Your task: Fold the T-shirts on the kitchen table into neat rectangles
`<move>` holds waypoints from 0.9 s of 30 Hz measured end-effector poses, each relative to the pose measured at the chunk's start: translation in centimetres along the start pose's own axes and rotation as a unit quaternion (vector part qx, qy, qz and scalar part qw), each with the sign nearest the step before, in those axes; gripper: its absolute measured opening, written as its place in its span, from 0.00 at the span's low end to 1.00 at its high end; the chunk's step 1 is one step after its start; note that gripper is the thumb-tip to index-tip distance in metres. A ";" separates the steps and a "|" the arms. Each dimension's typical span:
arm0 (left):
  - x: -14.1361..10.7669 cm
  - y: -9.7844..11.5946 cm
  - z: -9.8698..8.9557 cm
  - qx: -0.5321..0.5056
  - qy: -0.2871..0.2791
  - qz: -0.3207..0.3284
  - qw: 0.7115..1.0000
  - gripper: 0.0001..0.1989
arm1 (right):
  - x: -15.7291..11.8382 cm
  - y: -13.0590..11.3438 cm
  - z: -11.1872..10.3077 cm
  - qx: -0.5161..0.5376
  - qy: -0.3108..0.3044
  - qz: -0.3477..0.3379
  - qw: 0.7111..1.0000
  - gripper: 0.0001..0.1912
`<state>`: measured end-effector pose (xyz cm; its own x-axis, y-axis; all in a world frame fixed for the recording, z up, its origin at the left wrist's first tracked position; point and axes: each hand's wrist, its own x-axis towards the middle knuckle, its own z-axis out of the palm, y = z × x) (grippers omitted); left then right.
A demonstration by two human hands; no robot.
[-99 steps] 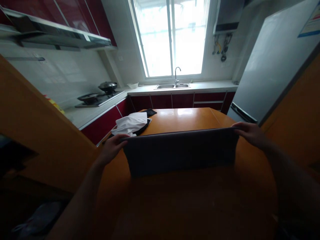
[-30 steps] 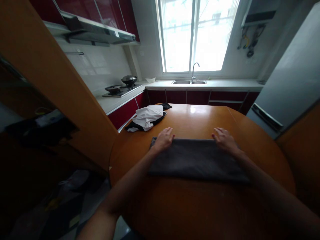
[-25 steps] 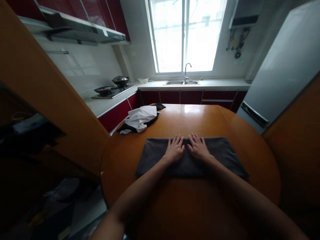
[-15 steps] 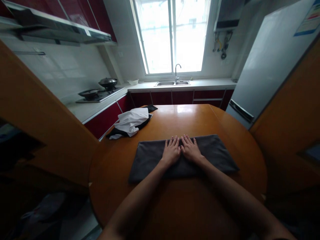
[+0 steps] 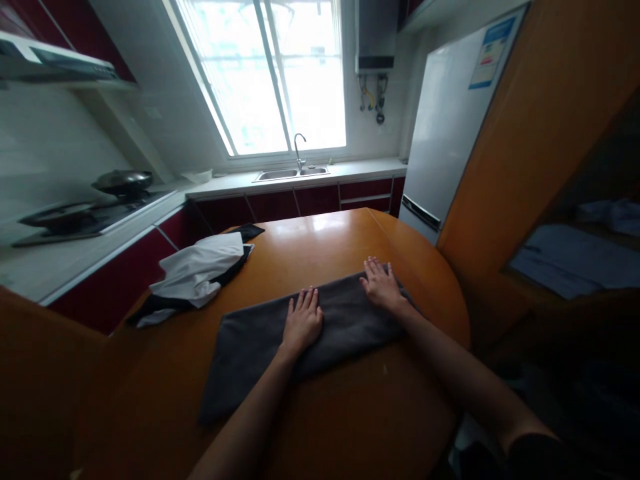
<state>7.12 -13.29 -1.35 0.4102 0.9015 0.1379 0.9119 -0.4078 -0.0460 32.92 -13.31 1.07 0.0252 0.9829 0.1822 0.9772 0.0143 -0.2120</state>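
Note:
A dark grey cloth (image 5: 340, 327), folded into a long flat rectangle, lies across the wooden table (image 5: 320, 250). My left hand (image 5: 303, 321) rests flat near the middle of the cloth, fingers stretched toward its far edge. Toward the cloth's right end, my right hand (image 5: 382, 285) lies palm down with fingers extended past the far edge. Neither hand grips anything. The right end of the cloth is partly hidden by my right hand and forearm.
White and black clothes (image 5: 203, 267) lie in a heap at the table's left side. Behind the table are a counter with a sink (image 5: 290, 175) and a stove with pans (image 5: 123, 181). A fridge (image 5: 445, 127) stands at the right.
My hands have moved apart: the right one has slid toward the cloth's right end, while the left stays near the middle. The head view has turned right and tilted.

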 end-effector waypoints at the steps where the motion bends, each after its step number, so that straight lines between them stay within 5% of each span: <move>1: 0.1 0.0 0.0 0.001 -0.001 0.000 1.000 0.29 | -0.1 1.5 0.2 -0.004 -0.014 0.025 1.000 0.33; 7: 0.3 -0.1 0.0 0.002 -0.011 -0.005 1.000 0.29 | -0.4 5.6 0.6 0.055 -0.056 0.044 0.996 0.35; 12: 0.5 -0.2 0.0 0.007 -0.011 0.000 1.000 0.29 | -0.2 8.3 -4.3 0.143 0.093 0.113 0.979 0.32; 15: 0.6 -0.3 0.2 0.008 -0.010 0.002 1.000 0.29 | -1.7 9.0 -5.5 0.139 0.144 0.095 0.975 0.32; 19: 0.6 -0.2 0.1 0.007 -0.015 -0.005 1.000 0.29 | -5.4 7.9 -2.9 0.084 0.045 -0.026 0.995 0.33; 23: 0.7 -0.2 0.0 0.006 -0.019 -0.006 1.000 0.29 | -7.5 8.4 -0.6 0.066 -0.060 -0.053 0.995 0.35; 27: 0.7 -0.2 -0.1 0.002 -0.019 -0.007 1.000 0.29 | -5.8 10.6 -3.1 0.125 0.013 0.014 0.992 0.34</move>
<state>7.23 -12.56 -1.18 0.3984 0.9118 0.0998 0.9172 -0.3955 -0.0479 43.79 -19.48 0.75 0.0605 0.9788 0.1958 0.8934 0.0344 -0.4479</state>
